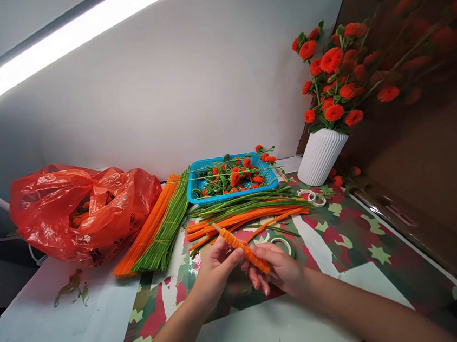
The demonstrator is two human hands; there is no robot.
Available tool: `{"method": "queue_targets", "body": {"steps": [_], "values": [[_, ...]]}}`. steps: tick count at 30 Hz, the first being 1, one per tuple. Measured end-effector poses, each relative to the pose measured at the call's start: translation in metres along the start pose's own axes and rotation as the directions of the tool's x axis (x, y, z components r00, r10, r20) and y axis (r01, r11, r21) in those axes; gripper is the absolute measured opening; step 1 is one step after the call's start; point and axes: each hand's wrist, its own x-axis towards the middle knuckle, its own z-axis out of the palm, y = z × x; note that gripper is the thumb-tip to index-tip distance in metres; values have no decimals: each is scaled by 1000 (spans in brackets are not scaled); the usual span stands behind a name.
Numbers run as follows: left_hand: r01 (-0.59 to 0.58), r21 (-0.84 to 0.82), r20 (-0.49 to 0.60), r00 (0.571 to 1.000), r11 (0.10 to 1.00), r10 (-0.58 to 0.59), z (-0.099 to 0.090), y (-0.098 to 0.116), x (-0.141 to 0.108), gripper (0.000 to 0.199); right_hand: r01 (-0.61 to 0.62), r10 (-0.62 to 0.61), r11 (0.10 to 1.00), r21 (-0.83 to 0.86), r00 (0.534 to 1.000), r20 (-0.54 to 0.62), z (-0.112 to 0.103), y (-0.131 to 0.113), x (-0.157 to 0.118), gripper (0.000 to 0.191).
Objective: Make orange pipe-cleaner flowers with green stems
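Observation:
Both my hands meet over the near middle of the table. My left hand (pixel 217 264) is closed around a thin stick wrapped in a coil of orange pipe cleaner (pixel 236 244), its bare tip pointing up and left. My right hand (pixel 281 266) pinches the same coil toward its lower right end, the other fingers curled beneath. Just beyond the fingers lie loose orange pipe cleaners (pixel 253 213) and green pipe cleaners (pixel 240 205). A roll of green tape (pixel 287 243) rests beside my right hand, partly covered by it.
A blue basket (pixel 235 194) holds small orange flowers with green stems. Left of it are bundled orange and green pipe cleaners (pixel 156 227) and a red plastic bag (pixel 81 208). At the right stands a white vase (pixel 320 156) of orange flowers, near white tape rolls (pixel 312 197).

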Motion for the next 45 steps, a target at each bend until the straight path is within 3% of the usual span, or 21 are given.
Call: {"method": "queue_targets", "body": {"steps": [3, 5, 7, 11, 15, 22, 32, 40, 45], "values": [[-7, 1, -86, 996, 1000, 7, -2, 1, 2, 28, 7, -7, 999, -33, 1000, -15, -1, -7, -4, 47], [0, 30, -77, 997, 1000, 2, -2, 2, 2, 29, 16, -16, 1000, 19, 1000, -3, -2, -10, -6, 44], [1, 58, -48, 999, 998, 1, -1, 3, 1, 29, -63, 53, 992, 108, 995, 88, -4, -11, -7, 42], [-30, 80, -28, 999, 996, 32, 1, 0, -2, 32, -353, 253, 909, 220, 889, 382, -9, -11, -7, 44], [-57, 110, -16, 998, 992, 59, 0, -1, -4, 28, -469, 300, 839, 274, 821, 486, -10, -10, -7, 45], [-44, 135, -25, 999, 990, 48, 0, 1, -3, 26, -397, 241, 866, 304, 864, 441, -6, -7, -6, 36], [-34, 96, 12, 999, 995, 33, -5, -6, -1, 31, -377, 215, 869, 320, 871, 442, -9, -5, -6, 32], [-30, 64, -42, 999, 997, 33, 3, 0, -5, 32, -342, 197, 891, 298, 884, 423, -8, 1, -6, 29], [49, -3, 76, 996, 999, -49, 0, 0, -6, 34, -280, 155, 924, 262, 898, 411, -6, 3, -5, 31]]}}
